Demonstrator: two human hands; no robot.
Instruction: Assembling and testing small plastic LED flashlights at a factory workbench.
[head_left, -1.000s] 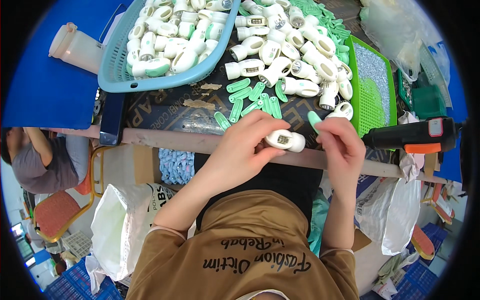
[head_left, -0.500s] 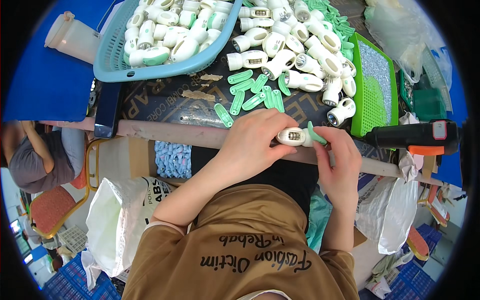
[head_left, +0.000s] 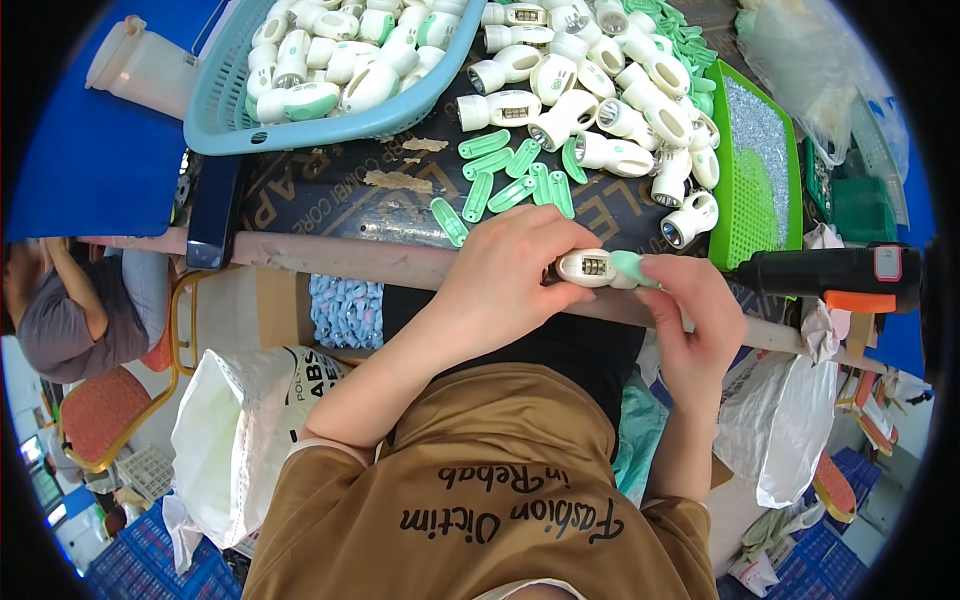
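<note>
While the left hand [head_left: 515, 265] clamps a white plastic torch [head_left: 588, 269], seemingly steadying it, the right hand [head_left: 712, 318] has fingers gripping a green plastic strip [head_left: 627, 266]

A dark table [head_left: 290, 205] — scuffed on top, pale along its edge [head_left: 350, 262] — abuts a blue surface [head_left: 90, 175] at left. Below it lies a pale floor [head_left: 228, 315], with a gold-framed red chair [head_left: 105, 415] on the left and blue crates [head_left: 150, 560] near the rim. The light is bright.
</note>
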